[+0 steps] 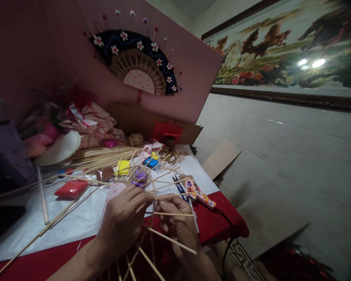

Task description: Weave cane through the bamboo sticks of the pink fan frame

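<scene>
In front of me is a fan-shaped frame of thin bamboo sticks (174,214), with twine (152,177) running in an arc across the sticks. My left hand (124,216) is closed on the frame, its fingertips pinched where the twine crosses the sticks. My right hand (179,224) is closed too, thumb and fingers pinching at the same crossing from the right. A piece of pink dotted fabric or paper (116,190) shows just behind my left hand. The lower sticks fan out below my hands, and what lies exactly between my fingertips is hidden.
Loose bamboo sticks (93,157) lie across the back. Red clay (71,189), yellow clay (123,167), blue-handled snips (179,187) and a flower-patterned glue gun (199,194) with a cord rest on the table. A finished decorated fan (137,58) hangs on the pink board behind.
</scene>
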The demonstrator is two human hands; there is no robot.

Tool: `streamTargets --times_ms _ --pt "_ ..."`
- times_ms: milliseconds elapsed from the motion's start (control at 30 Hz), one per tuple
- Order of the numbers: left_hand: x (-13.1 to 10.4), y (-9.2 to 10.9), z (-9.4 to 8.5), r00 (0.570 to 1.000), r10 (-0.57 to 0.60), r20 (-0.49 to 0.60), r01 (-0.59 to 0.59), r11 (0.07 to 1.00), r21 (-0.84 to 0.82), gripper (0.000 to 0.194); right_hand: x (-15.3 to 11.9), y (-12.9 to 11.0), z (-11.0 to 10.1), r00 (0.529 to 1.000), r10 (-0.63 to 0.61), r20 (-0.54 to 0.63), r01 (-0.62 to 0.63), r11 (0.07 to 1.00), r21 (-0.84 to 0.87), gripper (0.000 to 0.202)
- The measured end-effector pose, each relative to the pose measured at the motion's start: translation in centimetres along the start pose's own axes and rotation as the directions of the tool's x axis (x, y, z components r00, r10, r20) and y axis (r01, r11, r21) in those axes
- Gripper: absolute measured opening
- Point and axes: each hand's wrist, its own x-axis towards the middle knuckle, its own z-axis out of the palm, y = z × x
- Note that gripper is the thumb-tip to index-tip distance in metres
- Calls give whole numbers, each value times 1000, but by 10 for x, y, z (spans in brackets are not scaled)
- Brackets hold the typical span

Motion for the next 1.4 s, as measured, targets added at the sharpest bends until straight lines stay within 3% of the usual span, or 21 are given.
streamTargets --times_ms 600,1033,1400 --pt "-1 0 0 1000 17 -3 -17 1000 3 17 3 3 -5 1000 -5 -20 6 998 60 16" --pt "0 -1 2 998 -16 -54 17 1000 9 12 -3 5 -7 994 -109 -24 112 978 174 29" --pt "0 0 1 1000 -8 8 8 1000 15 18 -2 10 -8 991 -124 -53 132 976 174 30"
